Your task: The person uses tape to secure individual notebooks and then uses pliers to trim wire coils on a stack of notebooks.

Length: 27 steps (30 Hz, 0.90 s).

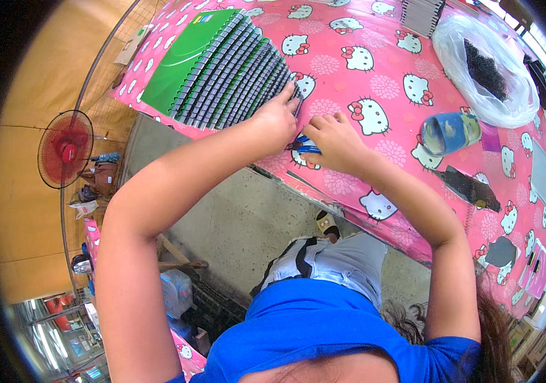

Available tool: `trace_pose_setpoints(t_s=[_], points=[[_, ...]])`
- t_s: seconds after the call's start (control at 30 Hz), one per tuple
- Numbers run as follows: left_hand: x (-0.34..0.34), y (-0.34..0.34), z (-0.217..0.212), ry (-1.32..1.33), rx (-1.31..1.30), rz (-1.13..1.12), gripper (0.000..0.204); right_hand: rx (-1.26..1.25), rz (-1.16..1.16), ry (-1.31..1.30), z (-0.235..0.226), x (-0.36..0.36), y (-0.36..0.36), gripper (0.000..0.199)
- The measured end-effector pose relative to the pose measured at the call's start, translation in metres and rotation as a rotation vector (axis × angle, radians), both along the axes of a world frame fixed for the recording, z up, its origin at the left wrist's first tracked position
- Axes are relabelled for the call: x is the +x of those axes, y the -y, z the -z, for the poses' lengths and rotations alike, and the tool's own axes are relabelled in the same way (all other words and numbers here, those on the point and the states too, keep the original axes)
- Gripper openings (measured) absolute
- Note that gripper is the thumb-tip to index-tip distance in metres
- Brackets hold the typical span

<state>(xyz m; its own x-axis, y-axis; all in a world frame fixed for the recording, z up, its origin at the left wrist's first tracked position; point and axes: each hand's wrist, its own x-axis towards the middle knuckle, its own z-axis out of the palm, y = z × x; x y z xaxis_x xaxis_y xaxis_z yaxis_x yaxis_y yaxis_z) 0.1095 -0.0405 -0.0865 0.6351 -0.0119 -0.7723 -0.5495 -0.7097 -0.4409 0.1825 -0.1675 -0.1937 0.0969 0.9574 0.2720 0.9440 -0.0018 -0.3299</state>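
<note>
A fanned stack of green spiral notebooks [186,60] lies at the table's left side, dark coil bindings overlapping in a row. My left hand [277,120] is at the right end of this row, index finger laid along the last coils, the other fingers curled at the lowest notebook's end. Close beside it, my right hand [336,143] is closed around blue-handled pliers [309,148]. The jaws point toward the notebook's coil end near my left fingers; their tips are too small to make out.
A pink cat-patterned cloth covers the table [349,76]. To the right are a clear plastic bag [451,57] of black coils, a blue-patterned cup [451,133] and a dark scrap [471,188]. More spiral-bound books [421,16] stand at the back. A red fan [67,150] is at left.
</note>
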Motion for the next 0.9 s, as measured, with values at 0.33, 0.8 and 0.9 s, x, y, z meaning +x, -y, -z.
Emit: trace_pose_setpoints(t_s=[0.33,0.8,0.9], points=[[-0.001,-0.002,0.001,0.015,-0.039,-0.011,0.032,0.111,-0.022,0.069,-0.003,-0.001,-0.002,0.04],[-0.004,-0.009,0.017,0.086,-0.021,0.046,0.053,-0.763,0.042,-0.915,-0.037,0.023,-0.034,0.054],[0.001,-0.001,0.013,-0.007,0.048,0.027,0.05,-0.441,-0.022,-0.399,-0.027,0.011,-0.02,0.052]])
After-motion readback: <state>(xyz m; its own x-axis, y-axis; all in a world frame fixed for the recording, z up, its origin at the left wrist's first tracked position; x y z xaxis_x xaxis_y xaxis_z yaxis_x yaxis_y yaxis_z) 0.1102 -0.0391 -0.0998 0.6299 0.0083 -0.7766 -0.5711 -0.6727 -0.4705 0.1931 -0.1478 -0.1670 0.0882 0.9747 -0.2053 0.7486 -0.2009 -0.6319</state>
